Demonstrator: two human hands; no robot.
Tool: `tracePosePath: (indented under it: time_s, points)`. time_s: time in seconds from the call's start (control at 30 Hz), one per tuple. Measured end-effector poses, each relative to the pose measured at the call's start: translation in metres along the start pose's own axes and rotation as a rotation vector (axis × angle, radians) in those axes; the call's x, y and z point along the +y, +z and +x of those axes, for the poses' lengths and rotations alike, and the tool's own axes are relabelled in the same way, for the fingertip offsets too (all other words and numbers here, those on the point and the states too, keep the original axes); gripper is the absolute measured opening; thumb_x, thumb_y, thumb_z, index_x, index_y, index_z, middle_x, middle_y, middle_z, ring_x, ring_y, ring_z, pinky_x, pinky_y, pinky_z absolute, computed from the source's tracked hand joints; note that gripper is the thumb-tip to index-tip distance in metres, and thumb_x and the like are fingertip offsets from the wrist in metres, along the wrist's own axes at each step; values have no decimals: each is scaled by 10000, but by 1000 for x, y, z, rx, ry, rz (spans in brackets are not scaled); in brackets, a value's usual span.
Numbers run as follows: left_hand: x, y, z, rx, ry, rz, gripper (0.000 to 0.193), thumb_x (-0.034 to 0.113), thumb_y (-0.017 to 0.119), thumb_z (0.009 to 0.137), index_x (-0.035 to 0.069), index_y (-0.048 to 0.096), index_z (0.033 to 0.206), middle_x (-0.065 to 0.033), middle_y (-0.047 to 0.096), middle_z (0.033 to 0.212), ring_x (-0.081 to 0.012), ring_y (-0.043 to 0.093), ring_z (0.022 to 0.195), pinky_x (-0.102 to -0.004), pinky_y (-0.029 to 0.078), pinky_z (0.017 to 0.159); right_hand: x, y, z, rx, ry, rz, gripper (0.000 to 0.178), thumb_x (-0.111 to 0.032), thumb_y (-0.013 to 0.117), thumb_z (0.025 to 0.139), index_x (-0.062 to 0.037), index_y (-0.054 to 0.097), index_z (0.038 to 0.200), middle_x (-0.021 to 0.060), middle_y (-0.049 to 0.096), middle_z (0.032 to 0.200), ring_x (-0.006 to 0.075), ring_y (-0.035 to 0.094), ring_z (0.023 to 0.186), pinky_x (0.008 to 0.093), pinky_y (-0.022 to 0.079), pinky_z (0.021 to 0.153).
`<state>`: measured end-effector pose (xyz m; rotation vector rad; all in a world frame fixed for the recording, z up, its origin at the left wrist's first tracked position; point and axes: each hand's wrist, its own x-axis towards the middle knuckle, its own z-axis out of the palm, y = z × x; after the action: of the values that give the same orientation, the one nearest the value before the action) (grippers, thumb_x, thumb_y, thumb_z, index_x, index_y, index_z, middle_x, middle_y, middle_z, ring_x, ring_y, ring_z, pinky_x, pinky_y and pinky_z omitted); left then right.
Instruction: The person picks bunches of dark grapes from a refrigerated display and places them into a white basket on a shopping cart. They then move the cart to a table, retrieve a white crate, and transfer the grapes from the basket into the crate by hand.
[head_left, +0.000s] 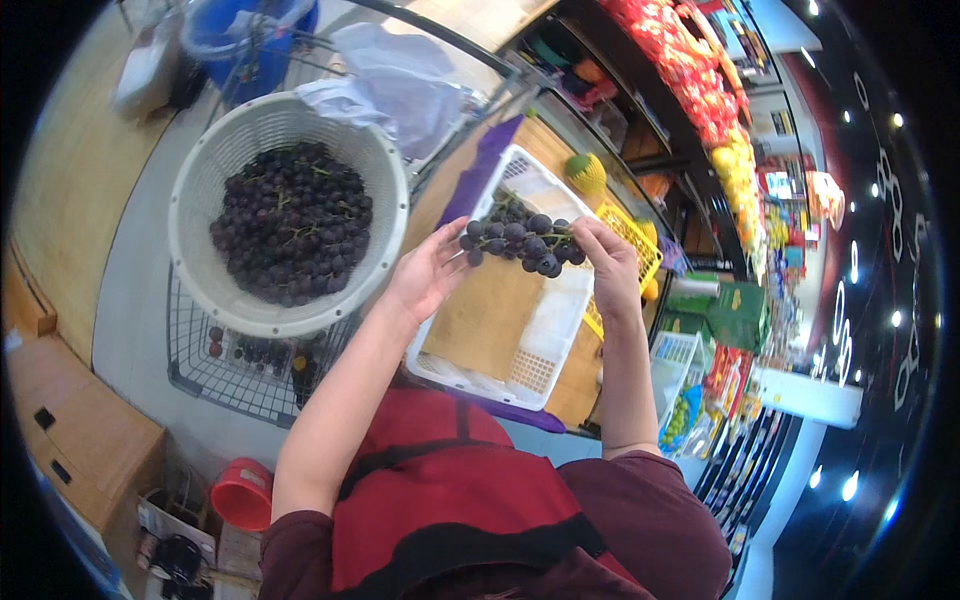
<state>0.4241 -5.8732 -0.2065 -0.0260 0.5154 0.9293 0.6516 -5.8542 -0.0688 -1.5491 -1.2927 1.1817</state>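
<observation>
A bunch of dark purple grapes (520, 240) hangs stretched sideways between my hands, above a white plastic crate (535, 375). My right hand (610, 262) pinches its stem end between thumb and fingers. At the other end, my left hand (428, 272) is open, palm turned up, its fingertips beside or just touching the outermost grapes. Inside the crate, brown cardboard (480, 320) covers much of the bottom, and more grapes (508, 208) lie at its far end, partly hidden behind the held bunch. To my left, a large white round basket (185, 235) holds a heap of dark grapes (290, 225).
The basket rests on a wire shopping cart (225, 375) with more fruit inside. A white plastic bag (395, 75) lies behind it. A yellow crate (635, 240) and a mango-like fruit in netting (586, 172) border the white crate. A red bucket (242, 493) stands lower left.
</observation>
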Motion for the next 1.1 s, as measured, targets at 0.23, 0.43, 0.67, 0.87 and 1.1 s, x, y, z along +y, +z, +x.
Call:
tracePosePath:
  time_s: [0.23, 0.43, 0.67, 0.87, 1.1]
  points:
    - [-31, -29, -49, 243, 128, 529, 351, 186, 538, 988, 41, 533, 1308, -73, 601, 1240, -150, 573, 1113, -301, 448, 940, 91, -91, -9, 95, -148, -499, 119, -121, 673, 885, -10, 711, 903, 71, 662, 992, 183, 601, 947, 302, 466, 852]
    - [-8, -49, -122, 561, 277, 634, 305, 106, 551, 970, 20, 559, 1263, -73, 622, 1195, -123, 590, 1054, -262, 468, 891, 195, -148, 26, -100, -165, -799, 139, -147, 683, 860, -13, 707, 890, 74, 673, 1031, 234, 604, 1012, 356, 457, 911]
    - [11, -73, -175, 852, 609, 810, 193, 93, 590, 957, -2, 625, 1122, -57, 663, 1051, -111, 600, 958, -241, 456, 853, 263, -181, 117, -200, -42, -762, 194, -150, 674, 869, 42, 686, 897, 115, 649, 979, 257, 619, 889, 341, 491, 804]
    - [57, -108, -190, 1160, 887, 1097, 131, 66, 590, 943, 12, 679, 1022, -44, 680, 941, -98, 615, 881, -238, 474, 797, 285, -173, 160, -83, -18, -1074, 248, -239, 671, 843, -1, 728, 882, 177, 693, 991, 328, 653, 923, 406, 488, 834]
    - [115, -130, -175, 1308, 990, 1412, 126, 70, 619, 896, 42, 687, 998, -71, 688, 894, -173, 655, 806, -302, 511, 685, 203, -78, 132, 344, -57, -1022, 277, -232, 646, 871, -27, 720, 1041, 162, 706, 1061, 288, 684, 946, 360, 515, 868]
